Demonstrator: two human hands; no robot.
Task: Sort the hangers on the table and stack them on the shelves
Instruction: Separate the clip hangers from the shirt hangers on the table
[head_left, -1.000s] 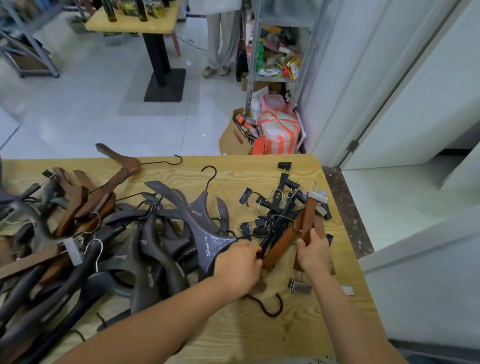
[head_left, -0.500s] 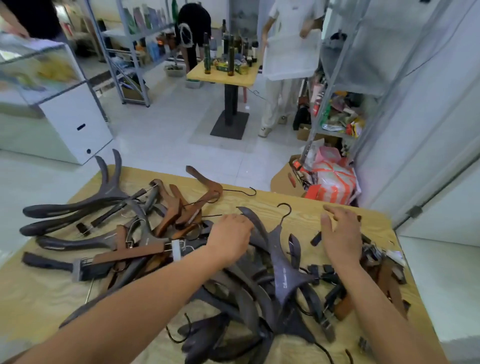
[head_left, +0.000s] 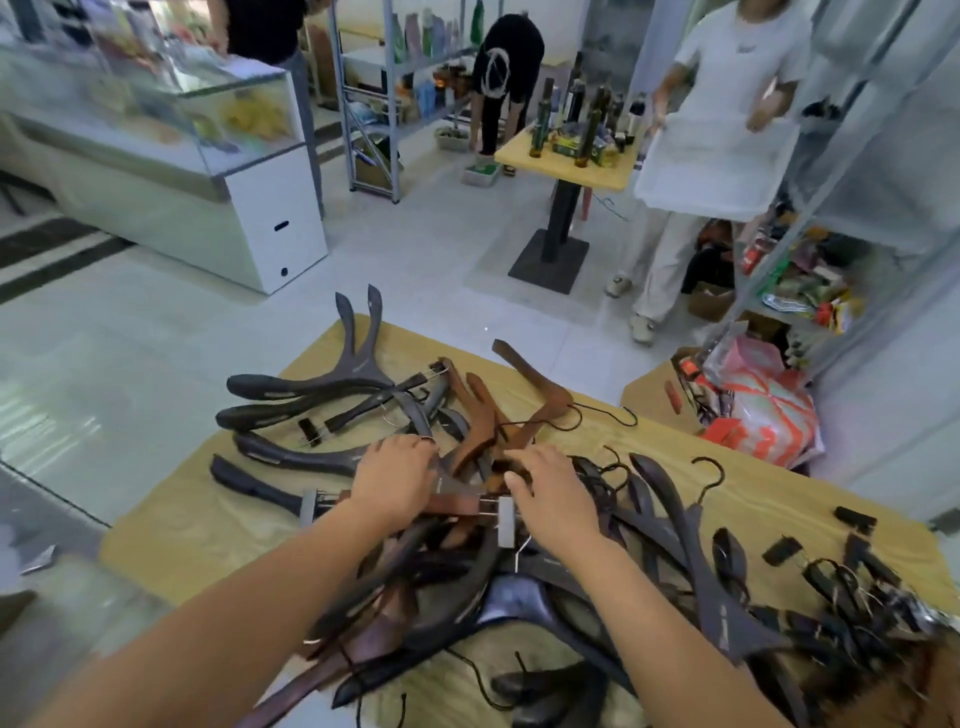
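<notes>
A tangled pile of hangers covers the wooden table (head_left: 171, 525). Dark grey hangers (head_left: 291, 387) fan out on the left and run across the near side. Reddish-brown wooden hangers (head_left: 540, 389) lie at the middle back. A brown clip hanger (head_left: 457, 503) lies across the pile between my hands. My left hand (head_left: 397, 480) rests palm down on the pile, fingers curled over the brown hangers. My right hand (head_left: 545, 491) lies beside it with thumb spread, fingertips touching the brown hangers. Small black clip hangers (head_left: 852, 571) are heaped at the right.
A metal shelf rack (head_left: 769, 270) stuffed with goods stands right of the table, with a cardboard box (head_left: 649, 400) and bags below it. Beyond are a small table with bottles (head_left: 566, 156), a glass counter (head_left: 156, 130), another rack (head_left: 363, 104) and several people.
My view has swung left and up from the table's right end. Both hands left the clip hangers at the right and moved onto the brown hangers in the middle of the pile.
</notes>
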